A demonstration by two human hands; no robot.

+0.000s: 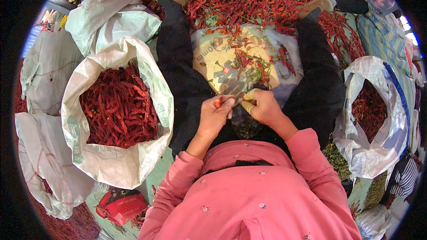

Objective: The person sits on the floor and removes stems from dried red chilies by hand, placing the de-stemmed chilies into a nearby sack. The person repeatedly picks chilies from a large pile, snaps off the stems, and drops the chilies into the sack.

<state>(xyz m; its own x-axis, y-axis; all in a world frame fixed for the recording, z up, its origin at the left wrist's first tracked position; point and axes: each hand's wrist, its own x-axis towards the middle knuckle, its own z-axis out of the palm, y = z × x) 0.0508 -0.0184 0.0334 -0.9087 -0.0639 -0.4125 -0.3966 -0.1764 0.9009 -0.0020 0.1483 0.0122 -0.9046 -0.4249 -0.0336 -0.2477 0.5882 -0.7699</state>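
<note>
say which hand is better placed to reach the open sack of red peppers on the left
Left, probably. The left hand is nearer the white sack, which stands outside the left leg; the right hand is farther away, on the other side of the left hand.

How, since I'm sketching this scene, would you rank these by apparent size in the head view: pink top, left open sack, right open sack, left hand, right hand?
1. Pink top
2. Left open sack
3. Right open sack
4. Left hand and right hand: too alike to rank.
</note>
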